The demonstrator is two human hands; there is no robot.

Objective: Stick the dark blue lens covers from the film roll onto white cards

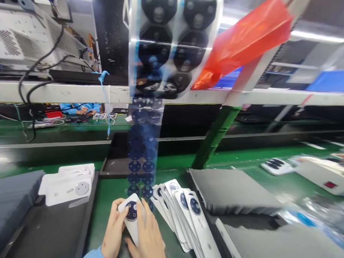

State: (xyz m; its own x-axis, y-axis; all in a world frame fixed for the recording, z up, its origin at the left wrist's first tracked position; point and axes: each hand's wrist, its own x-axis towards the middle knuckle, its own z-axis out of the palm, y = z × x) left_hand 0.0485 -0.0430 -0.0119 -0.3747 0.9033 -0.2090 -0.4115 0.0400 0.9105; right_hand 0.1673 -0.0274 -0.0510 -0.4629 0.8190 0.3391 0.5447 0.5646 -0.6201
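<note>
A white phone back cover [133, 228] with a round dark-blue camera sticker [131, 211] is tilted between my hands at the lower middle. My left hand [113, 227] grips its left edge, thumb at the sticker's side. From the right, my right hand [149, 235] holds the cover, with fingertips beside and partly over the sticker. Just right of my hands lies a fanned row of white phone back covers [199, 222] bearing similar dark stickers. A clear strip of paired dark camera stickers [141, 166] hangs down behind my hands.
A black tray [62, 223] on the left holds white covers [68, 185] with pale camera areas. Grey padded trays [236, 189] stand on the right. Behind are a green post [217, 137], a white rail [176, 102] and a red bag [248, 38]. Another person's hands [82, 110] show far back.
</note>
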